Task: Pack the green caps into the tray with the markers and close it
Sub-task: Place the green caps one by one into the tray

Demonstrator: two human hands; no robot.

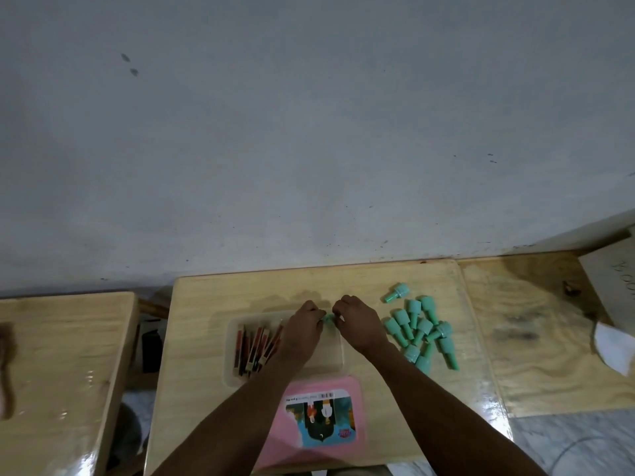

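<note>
A clear plastic tray (338, 359) sits mid-table with several red and black markers (256, 348) lying in its left half. Above the tray's right half, my left hand (304, 333) and my right hand (359, 326) meet and together pinch one green cap (329, 319) between their fingertips. A pile of several green caps (421, 333) lies on the table to the right of the tray. The pink lid (321, 419) with a picture label lies flat just in front of the tray, partly under my left forearm.
The small wooden table (206, 338) backs onto a grey wall. Another wooden table (58, 355) stands to the left across a gap. A wooden surface on the right holds a white box (615, 286) and a white paper (615, 348).
</note>
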